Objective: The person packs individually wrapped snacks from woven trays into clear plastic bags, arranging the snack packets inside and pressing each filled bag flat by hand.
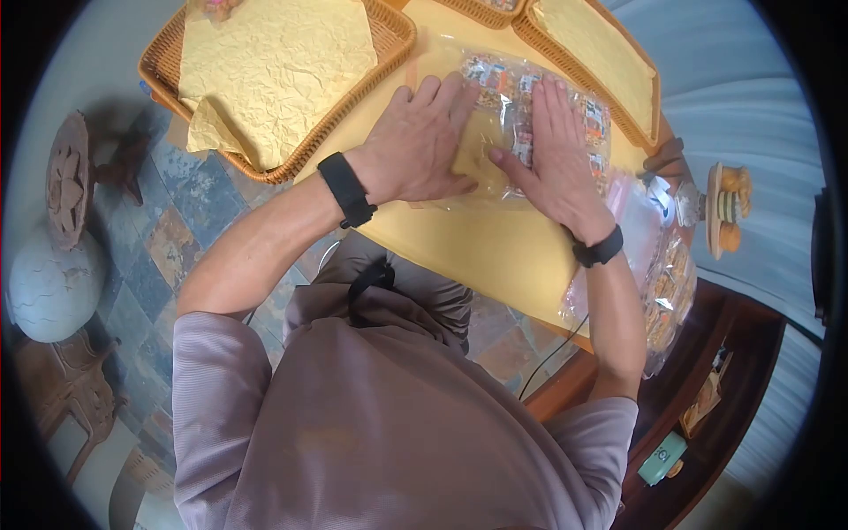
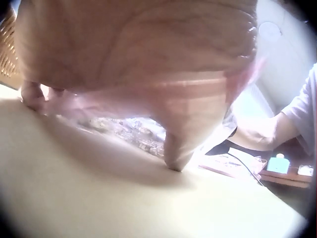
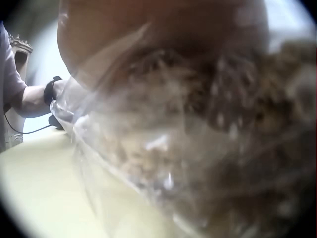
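A clear plastic bag (image 1: 502,132) holding several small wrapped snack packs lies flat on the yellow tabletop (image 1: 459,238). My right hand (image 1: 558,168) rests on top of it, fingers straight and thumb out to the side. At the bag's left edge is my left hand (image 1: 420,141), palm down with fingers spread. In the left wrist view, the left thumb (image 2: 177,151) reaches down to the table surface, and the packs show behind the hand. The right wrist view is filled by the bag's clear film (image 3: 163,144), with brownish pieces inside blurred.
A wicker tray (image 1: 331,115) lined with crumpled yellow paper stands at the left, and another paper-lined tray (image 1: 654,106) at the upper right. More clear bags (image 1: 667,296) lie by the right forearm. Beyond is a dark wooden shelf (image 1: 742,353) with a green box (image 1: 661,459).
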The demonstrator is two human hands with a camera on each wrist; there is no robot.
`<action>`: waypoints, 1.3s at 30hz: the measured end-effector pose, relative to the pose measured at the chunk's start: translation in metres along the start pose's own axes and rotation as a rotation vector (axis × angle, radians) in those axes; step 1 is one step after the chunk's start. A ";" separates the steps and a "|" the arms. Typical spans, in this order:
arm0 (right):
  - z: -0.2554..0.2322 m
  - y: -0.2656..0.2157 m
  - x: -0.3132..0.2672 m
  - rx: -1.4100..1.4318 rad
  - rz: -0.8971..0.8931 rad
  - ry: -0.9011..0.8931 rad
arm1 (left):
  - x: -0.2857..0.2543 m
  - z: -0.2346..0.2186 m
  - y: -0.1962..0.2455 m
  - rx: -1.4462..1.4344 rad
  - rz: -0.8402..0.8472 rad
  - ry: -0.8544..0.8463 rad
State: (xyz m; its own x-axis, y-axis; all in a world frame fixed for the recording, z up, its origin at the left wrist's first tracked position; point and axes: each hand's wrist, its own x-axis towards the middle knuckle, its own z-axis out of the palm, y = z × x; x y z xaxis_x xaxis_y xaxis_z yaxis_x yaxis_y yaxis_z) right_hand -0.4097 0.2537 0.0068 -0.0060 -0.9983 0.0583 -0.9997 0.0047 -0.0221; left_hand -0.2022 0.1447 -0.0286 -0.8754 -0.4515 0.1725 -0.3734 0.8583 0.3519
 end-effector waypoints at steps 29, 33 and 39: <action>0.062 -0.070 -0.179 1.231 0.685 0.662 | 0.112 -0.106 -0.149 -0.205 -0.252 0.328; 0.056 -0.071 -0.172 1.194 0.721 0.636 | 0.151 -0.130 -0.200 -0.001 -0.433 0.111; 0.058 -0.069 -0.173 1.243 0.717 0.668 | 0.178 -0.114 -0.249 0.240 -0.617 -0.056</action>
State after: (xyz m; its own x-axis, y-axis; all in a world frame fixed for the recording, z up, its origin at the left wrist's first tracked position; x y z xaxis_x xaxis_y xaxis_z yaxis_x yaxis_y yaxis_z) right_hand -0.3381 0.4226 -0.0593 -0.7932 -0.6037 0.0801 -0.1461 0.0610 -0.9874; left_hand -0.2306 -0.1768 0.0194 -0.4909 -0.8700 -0.0456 -0.8638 0.4794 0.1549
